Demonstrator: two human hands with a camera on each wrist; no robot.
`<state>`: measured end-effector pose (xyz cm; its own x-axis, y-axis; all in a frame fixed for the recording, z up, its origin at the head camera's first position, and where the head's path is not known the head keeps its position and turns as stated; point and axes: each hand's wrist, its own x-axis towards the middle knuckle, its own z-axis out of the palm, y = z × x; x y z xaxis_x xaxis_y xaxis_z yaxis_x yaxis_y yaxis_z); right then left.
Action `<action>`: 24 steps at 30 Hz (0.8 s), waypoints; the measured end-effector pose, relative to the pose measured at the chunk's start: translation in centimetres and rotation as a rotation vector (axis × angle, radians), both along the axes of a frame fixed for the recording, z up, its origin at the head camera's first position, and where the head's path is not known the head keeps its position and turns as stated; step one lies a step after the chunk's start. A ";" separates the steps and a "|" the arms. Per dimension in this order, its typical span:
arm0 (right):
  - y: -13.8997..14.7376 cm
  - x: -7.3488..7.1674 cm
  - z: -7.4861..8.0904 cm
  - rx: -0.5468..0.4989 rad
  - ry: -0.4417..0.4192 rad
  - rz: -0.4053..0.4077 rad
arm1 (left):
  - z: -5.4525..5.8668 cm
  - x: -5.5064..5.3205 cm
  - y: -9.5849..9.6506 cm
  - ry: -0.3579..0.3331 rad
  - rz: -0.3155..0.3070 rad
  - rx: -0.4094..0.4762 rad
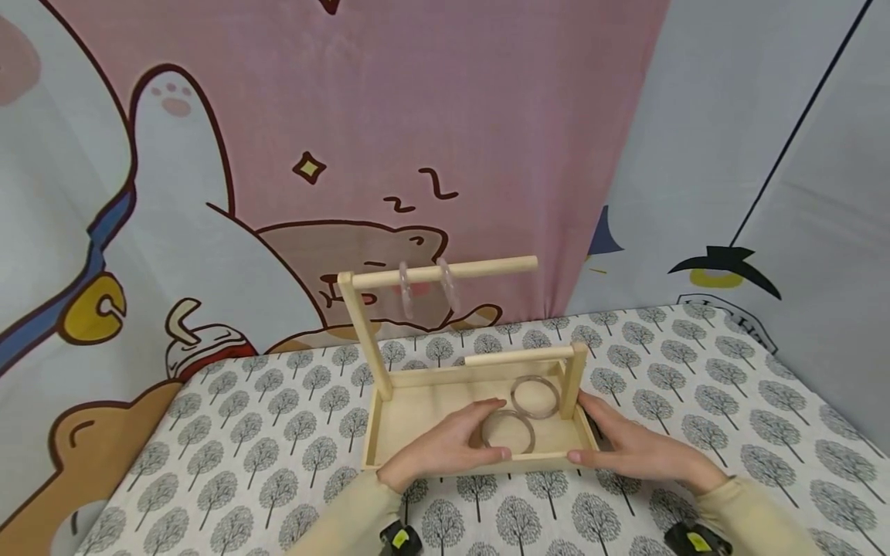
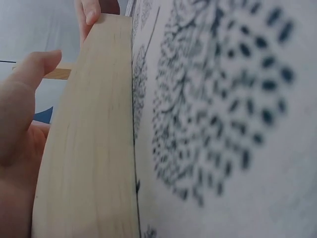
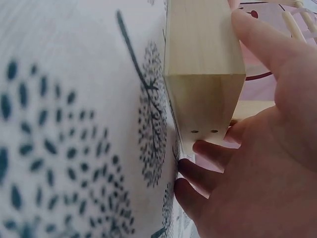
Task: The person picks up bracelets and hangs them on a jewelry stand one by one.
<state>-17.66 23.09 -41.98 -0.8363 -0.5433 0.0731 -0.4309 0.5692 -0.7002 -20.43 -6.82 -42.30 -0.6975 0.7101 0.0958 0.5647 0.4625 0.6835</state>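
A pale wooden jewelry stand (image 1: 436,462) has a shallow tray base, a tall bar (image 1: 487,268) on the left post and a low bar (image 1: 518,356) on the right post. Two clear pinkish bangles (image 1: 446,286) hang on the tall bar. Two more lie in the tray, a front bangle (image 1: 532,439) and a back bangle (image 1: 535,377). My left hand (image 1: 455,440) reaches over the front wall, thumb and fingers apart beside the front bangle. My right hand (image 1: 636,444) holds the tray's right front corner, thumb at the front wall, fingers along the end wall (image 3: 208,101).
Under the stand spreads a white cloth (image 1: 667,413) printed with grey trees. A pink cartoon curtain (image 1: 501,139) hangs behind the table, and a pale curtain (image 1: 799,201) stands along the right side.
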 end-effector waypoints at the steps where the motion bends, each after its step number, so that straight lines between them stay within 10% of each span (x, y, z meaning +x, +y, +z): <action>1: 0.0 0.0 0.0 0.000 -0.002 0.001 | 0.0 0.0 0.0 -0.005 -0.013 0.000; 24: -0.9 0.3 0.1 0.076 -0.002 -0.068 | -0.3 0.1 0.0 0.019 -0.038 -0.066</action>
<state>-17.39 22.17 -41.84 -0.8718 -0.4889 0.0319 -0.3879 0.6489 -0.6546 -20.31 -6.81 -42.55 -0.6684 0.7413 0.0604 0.5953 0.4845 0.6410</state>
